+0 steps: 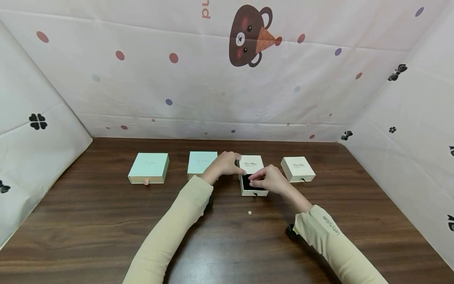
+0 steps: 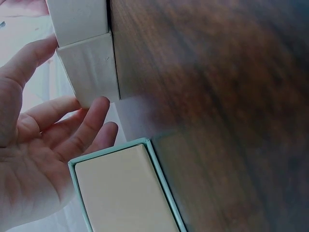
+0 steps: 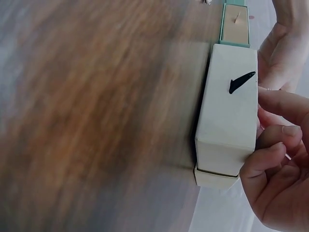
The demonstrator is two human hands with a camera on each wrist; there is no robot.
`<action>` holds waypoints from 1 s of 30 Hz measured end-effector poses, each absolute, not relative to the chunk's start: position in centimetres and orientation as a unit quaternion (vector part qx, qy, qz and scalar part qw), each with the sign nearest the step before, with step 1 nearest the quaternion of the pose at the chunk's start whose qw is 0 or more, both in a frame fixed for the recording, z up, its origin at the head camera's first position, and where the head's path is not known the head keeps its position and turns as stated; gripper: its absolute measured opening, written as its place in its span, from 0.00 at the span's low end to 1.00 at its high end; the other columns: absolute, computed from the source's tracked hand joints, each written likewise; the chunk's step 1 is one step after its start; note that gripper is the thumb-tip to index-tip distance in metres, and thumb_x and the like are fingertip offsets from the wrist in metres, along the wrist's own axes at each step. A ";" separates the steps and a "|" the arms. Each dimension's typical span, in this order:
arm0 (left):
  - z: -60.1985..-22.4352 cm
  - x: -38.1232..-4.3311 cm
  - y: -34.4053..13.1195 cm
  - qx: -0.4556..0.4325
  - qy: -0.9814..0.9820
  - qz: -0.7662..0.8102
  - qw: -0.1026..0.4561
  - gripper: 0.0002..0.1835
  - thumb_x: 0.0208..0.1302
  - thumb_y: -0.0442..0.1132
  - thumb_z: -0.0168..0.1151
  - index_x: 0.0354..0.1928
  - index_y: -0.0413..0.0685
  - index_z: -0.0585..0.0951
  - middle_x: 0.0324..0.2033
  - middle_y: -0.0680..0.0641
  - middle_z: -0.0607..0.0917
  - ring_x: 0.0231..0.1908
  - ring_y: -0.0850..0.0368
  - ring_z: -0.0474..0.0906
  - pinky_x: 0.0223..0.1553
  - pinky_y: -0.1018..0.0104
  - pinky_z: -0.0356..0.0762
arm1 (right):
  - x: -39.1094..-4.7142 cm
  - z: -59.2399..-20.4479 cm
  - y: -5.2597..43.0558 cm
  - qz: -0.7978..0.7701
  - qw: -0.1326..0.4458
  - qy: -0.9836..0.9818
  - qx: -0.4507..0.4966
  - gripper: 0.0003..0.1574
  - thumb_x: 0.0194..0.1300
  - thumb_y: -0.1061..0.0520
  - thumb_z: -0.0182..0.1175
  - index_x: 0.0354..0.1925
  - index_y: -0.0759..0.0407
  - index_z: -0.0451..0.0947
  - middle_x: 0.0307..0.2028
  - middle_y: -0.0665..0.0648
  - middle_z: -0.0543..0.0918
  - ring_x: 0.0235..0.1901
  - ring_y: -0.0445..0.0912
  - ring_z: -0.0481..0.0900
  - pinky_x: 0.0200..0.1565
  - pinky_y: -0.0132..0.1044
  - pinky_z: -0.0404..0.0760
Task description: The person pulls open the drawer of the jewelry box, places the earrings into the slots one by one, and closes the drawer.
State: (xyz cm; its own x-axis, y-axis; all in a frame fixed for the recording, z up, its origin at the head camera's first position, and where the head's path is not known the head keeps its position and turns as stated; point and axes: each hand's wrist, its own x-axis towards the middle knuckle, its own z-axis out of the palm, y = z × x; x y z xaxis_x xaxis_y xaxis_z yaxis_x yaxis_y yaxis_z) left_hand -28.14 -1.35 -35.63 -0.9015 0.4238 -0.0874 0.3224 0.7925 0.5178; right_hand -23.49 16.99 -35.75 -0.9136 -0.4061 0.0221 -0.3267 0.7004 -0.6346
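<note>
A white drawer box (image 1: 251, 163) stands right of centre in the head view, its drawer (image 1: 254, 193) pulled out toward me and lined in black. My left hand (image 1: 225, 163) holds the box's outer sleeve (image 2: 89, 67), thumb on the near side and fingers at its back end. Over the drawer, my right hand (image 1: 271, 179) pinches a tiny pale earring (image 1: 251, 180) between thumb and fingertips, largely hidden by them. In front of the drawer a small flower-shaped earring (image 1: 250, 212) lies on the table. A black ribbon tab (image 3: 241, 83) sticks out from the drawer's front.
Left of the open box stand a mint drawer box (image 1: 202, 161), partly behind my left hand, and another mint box (image 1: 149, 163) farther left. A second white box (image 1: 298, 169) stands to the right. Behind the brown table (image 1: 88, 221) hangs a patterned cloth (image 1: 198, 86).
</note>
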 end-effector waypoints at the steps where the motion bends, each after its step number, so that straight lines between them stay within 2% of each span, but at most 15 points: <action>1: -35.6 -28.1 -1.3 0.198 0.941 0.255 0.100 0.32 0.53 0.51 0.66 0.59 0.46 0.73 0.62 0.48 0.69 0.62 0.52 0.63 0.58 0.58 0.64 | -23.5 -35.8 17.0 -0.334 0.062 0.919 -0.200 0.08 0.52 0.60 0.65 0.33 0.60 0.86 0.27 0.53 0.85 0.24 0.36 0.76 0.26 0.31 0.72; 12: -35.8 -28.1 -1.3 0.203 0.940 0.257 0.098 0.32 0.53 0.50 0.66 0.59 0.45 0.72 0.62 0.48 0.69 0.62 0.51 0.63 0.58 0.58 0.64 | -23.6 -36.1 16.8 -0.317 0.065 0.921 -0.218 0.03 0.49 0.61 0.66 0.28 0.58 0.84 0.24 0.50 0.84 0.23 0.36 0.77 0.27 0.32 0.74; 20: -35.7 -28.0 -1.3 0.204 0.940 0.254 0.096 0.32 0.52 0.50 0.67 0.59 0.45 0.73 0.61 0.48 0.69 0.61 0.51 0.64 0.57 0.59 0.65 | -23.5 -36.2 16.8 -0.311 0.062 0.920 -0.231 0.04 0.50 0.61 0.68 0.29 0.58 0.86 0.26 0.51 0.85 0.22 0.36 0.75 0.26 0.31 0.73; 30: -35.7 -28.2 -1.4 0.206 0.940 0.255 0.094 0.32 0.52 0.50 0.67 0.59 0.45 0.73 0.61 0.48 0.70 0.62 0.52 0.63 0.57 0.59 0.65 | -23.4 -36.1 16.6 -0.283 0.045 0.926 -0.246 0.04 0.49 0.60 0.69 0.29 0.57 0.86 0.30 0.52 0.86 0.34 0.43 0.80 0.34 0.35 0.76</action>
State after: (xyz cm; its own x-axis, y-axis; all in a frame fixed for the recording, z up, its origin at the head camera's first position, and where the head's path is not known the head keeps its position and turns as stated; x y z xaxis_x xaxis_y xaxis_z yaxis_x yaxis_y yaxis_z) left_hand -28.15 -1.35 -35.69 -0.8977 0.4347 -0.0718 0.3390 0.7855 0.5178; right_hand -23.39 16.64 -36.08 -0.8748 -0.4813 0.0551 -0.4298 0.7186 -0.5467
